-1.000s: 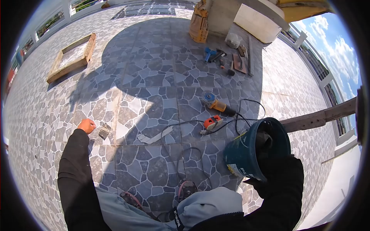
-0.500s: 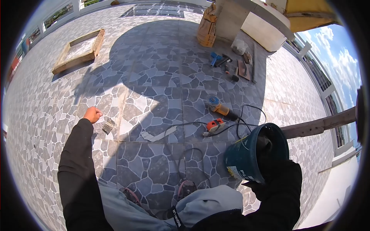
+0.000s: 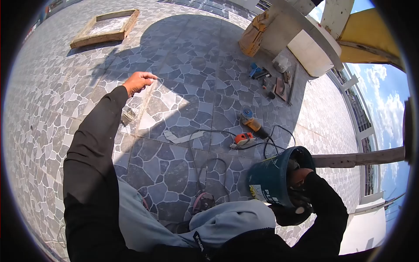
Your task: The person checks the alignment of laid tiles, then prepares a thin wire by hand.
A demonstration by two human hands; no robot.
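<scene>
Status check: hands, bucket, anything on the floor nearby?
Left hand empty, held above grey stone-pattern tiled floor. Right hand grips rim of dark teal plastic bucket. Black cable and orange angle grinder on floor ahead.

A stone-patterned tiled floor (image 3: 183, 56) lies half in shade; a wooden frame (image 3: 98, 38) rests at its far left; a brown sack (image 3: 254, 39) leans by a pale wall; hand tools (image 3: 270, 81) lie scattered near it; closer, a yellow angle grinder (image 3: 251, 121), an orange tool (image 3: 242, 139), black cable (image 3: 209, 130) and a pale strip (image 3: 183, 137); a wooden beam (image 3: 353, 159) at right.
</scene>
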